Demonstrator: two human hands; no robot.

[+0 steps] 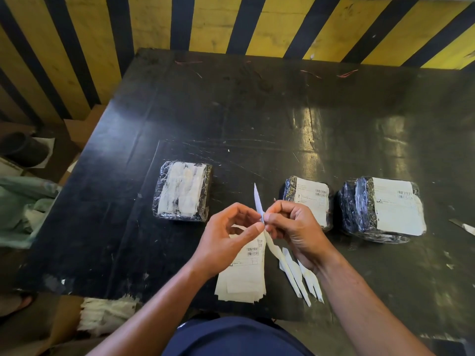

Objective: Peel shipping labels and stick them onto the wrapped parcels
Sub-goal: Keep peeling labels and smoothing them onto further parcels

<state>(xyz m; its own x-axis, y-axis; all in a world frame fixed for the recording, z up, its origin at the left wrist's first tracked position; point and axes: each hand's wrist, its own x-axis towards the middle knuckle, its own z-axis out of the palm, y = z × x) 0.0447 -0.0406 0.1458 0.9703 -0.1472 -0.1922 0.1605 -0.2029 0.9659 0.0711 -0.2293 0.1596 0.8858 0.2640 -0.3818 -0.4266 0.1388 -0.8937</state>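
flanking hands [262, 227]: three wrapped parcels [183, 191]

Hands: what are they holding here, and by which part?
Both hands, left hand and right hand, pinch one label seen edge-on, near its middle; its upper end sticks up free.

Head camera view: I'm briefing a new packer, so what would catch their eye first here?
Both hands, left hand and right hand, pinch an edge-on shipping label at centre. Past them on the black table sit three wrapped parcels: the left parcel unlabelled, the two right parcels labelled.
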